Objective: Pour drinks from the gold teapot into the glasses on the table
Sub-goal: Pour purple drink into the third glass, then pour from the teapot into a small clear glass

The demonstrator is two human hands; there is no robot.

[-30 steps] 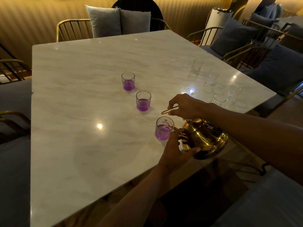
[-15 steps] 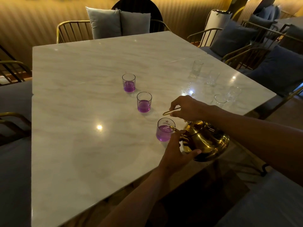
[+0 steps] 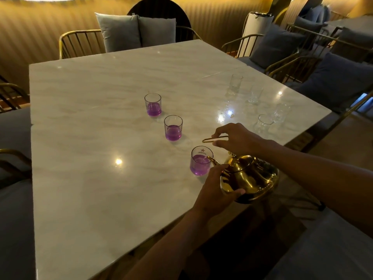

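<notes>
The gold teapot (image 3: 250, 179) is tilted to the left above the table's near right edge, its spout over the rim of the nearest glass (image 3: 200, 163), which holds purple drink. My right hand (image 3: 236, 138) grips the teapot's thin gold handle from above. My left hand (image 3: 217, 190) cups the pot's left side, thumb under its belly. Two more glasses with purple drink, one (image 3: 173, 128) in the middle and one (image 3: 153, 105) farther back, stand in a diagonal row on the marble table (image 3: 101, 138).
Several clear empty glasses (image 3: 262, 123) stand on the table's right side. Gold wire chairs with grey cushions (image 3: 137, 30) ring the table, and dark blue cushioned chairs (image 3: 331, 81) stand at the right. The table's near edge runs just under the teapot.
The purple level in the nearest glass has risen a little. The teapot and both hands have held nearly the same pose.
</notes>
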